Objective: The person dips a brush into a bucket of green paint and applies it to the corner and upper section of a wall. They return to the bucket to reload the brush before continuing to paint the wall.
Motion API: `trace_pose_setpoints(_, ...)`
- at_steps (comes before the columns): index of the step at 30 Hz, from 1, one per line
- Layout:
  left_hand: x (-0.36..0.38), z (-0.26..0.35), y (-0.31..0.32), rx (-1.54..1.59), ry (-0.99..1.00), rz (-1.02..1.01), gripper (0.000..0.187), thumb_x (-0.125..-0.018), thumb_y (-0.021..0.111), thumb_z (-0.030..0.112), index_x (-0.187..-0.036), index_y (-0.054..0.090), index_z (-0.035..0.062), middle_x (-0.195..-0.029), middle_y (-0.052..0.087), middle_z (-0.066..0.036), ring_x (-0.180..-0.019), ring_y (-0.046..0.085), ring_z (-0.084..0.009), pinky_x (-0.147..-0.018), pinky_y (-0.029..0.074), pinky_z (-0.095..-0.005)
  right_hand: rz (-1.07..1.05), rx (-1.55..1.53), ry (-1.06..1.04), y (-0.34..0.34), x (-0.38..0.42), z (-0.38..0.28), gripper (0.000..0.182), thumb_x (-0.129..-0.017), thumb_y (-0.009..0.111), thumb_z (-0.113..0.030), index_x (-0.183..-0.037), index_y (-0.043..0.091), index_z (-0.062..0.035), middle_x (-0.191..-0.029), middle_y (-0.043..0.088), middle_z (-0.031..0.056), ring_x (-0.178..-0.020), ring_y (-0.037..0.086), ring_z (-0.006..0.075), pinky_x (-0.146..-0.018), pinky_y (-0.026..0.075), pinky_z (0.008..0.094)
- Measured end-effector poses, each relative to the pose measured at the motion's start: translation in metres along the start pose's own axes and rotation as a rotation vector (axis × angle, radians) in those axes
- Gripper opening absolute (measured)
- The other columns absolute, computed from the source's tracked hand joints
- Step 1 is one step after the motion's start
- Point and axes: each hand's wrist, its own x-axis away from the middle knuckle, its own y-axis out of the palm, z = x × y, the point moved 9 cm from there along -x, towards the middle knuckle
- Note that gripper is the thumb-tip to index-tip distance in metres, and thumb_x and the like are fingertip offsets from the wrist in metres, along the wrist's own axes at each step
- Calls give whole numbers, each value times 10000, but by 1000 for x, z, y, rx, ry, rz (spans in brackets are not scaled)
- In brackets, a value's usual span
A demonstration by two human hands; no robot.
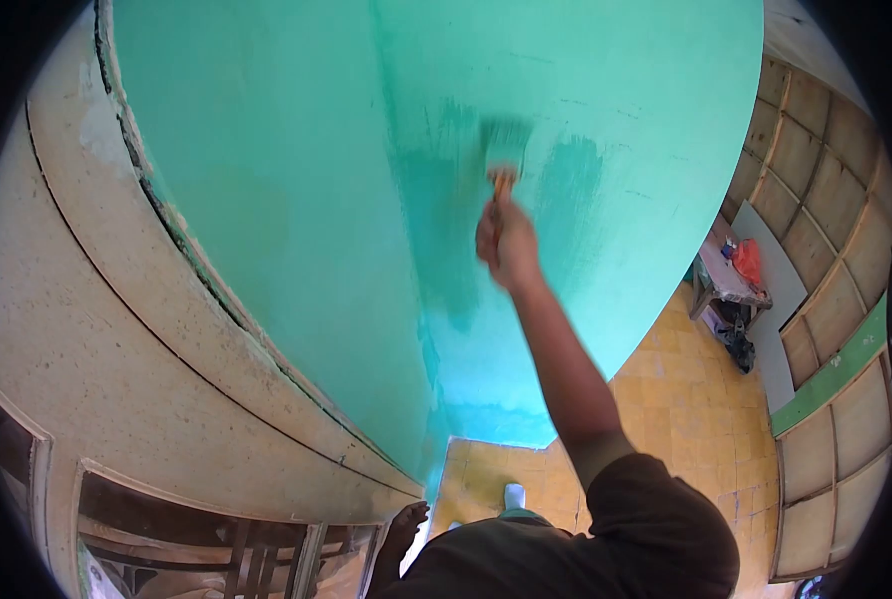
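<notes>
My right hand (509, 243) is closed around the wooden handle of a paintbrush (507, 150). The wide bristles, slightly blurred, are up against the turquoise wall (656, 130). Darker, fresh-looking strokes of green paint (574, 180) show on both sides of the brush and run down near the corner. Low by my body, my left hand (406, 521) hangs beside the window frame, its fingers loosely curled and a little apart. No object shows in it.
A pale wooden frame with glass panes (196, 519) rises close on my left. Yellow tiles (681, 399) cover the floor. Farther right stands a small table (731, 280) with a red plastic bag (747, 262) on it, and a black bag (738, 347) hangs below. A panelled partition (816, 180) lines the right side.
</notes>
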Motion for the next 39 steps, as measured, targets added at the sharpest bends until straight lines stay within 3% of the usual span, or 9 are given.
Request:
trace_pose_setpoints(5, -1, 7, 3, -2, -20, 3, 445, -873, 495, 406, -1206, 483, 111, -1162, 546, -28, -1023, 507, -151, -844, 379, -338, 282, 18, 381, -127, 89, 180, 315, -912, 393, -407, -758, 417, -133, -496, 328, -25, -361, 267, 86, -325, 187, 233)
trace_pose_setpoints(11, 0, 2, 5, -9, -18, -14, 415, -877, 495, 380, -1201, 488, 121, -1158, 551, -22, -1026, 506, -151, -847, 376, -343, 480, -288, 828, -172, 147, 263, 322, -913, 400, -425, -786, 360, -131, -531, 274, -34, -400, 247, 75, -332, 190, 205)
trace_pose_setpoints(17, 1, 1, 9, -21, -8, -25, 424, -885, 478, 410, -1199, 487, 125, -1163, 550, -18, -1037, 502, -159, -855, 372, -353, 143, -679, 627, -82, 78, 148, 201, -938, 379, -207, -762, 395, -111, -540, 309, -32, -423, 285, 70, -323, 245, 186)
trace_pose_setpoints(21, 1, -8, 4, -9, -17, -7, 432, -889, 465, 416, -1211, 475, 129, -1177, 541, -24, -1047, 499, -165, -860, 370, -357, 43, -836, 704, 0, 45, 44, 291, -939, 384, -234, -679, 366, -106, -543, 353, -23, -414, 314, 76, -330, 273, 175)
trace_pose_setpoints(23, 2, -11, 3, 16, -23, -11, 441, -887, 467, 420, -1214, 474, 125, -1183, 539, -24, -1052, 498, -168, -866, 367, -359, -184, -705, 587, 35, 35, 1, 273, -943, 380, -242, -712, 389, -96, -554, 359, -23, -427, 317, 69, -327, 258, 167)
trace_pose_setpoints(25, 8, -6, 4, 8, -37, -4, 445, -886, 468, 421, -1215, 473, 122, -1186, 538, -25, -1055, 498, -169, -868, 366, -358, -312, -357, 239, 60, 25, -56, 269, -941, 384, -286, -768, 414, -82, -561, 352, -23, -427, 308, 74, -335, 231, 190)
trace_pose_setpoints(27, 13, -8, 5, -1, -53, 2, 449, -885, 469, 421, -1217, 472, 119, -1188, 537, -26, -1057, 497, -169, -870, 364, -358, -190, -31, -105, 61, 14, -104, 227, -942, 388, -310, -893, 422, -91, -581, 325, -34, -432, 280, 63, -349, 210, 193)
trace_pose_setpoints(30, 13, -13, 4, 4, -49, -2, 453, -884, 470, 421, -1219, 471, 116, -1190, 536, -28, -1059, 496, -168, -872, 363, -360, -76, -23, -87, 24, -8, -99, 255, -937, 385, -350, -875, 432, -107, -570, 324, -39, -423, 268, 67, -354, 182, 203)
trace_pose_setpoints(39, 10, -14, 12, -9, -72, -20, 431, -886, 475, 404, -1211, 479, 121, -1173, 544, -22, -1040, 503, -162, -873, 363, -361, 354, 28, 467, -175, 123, 185, 299, -915, 387, -399, -744, 424, -157, -485, 273, -53, -348, 224, 79, -323, 155, 243)
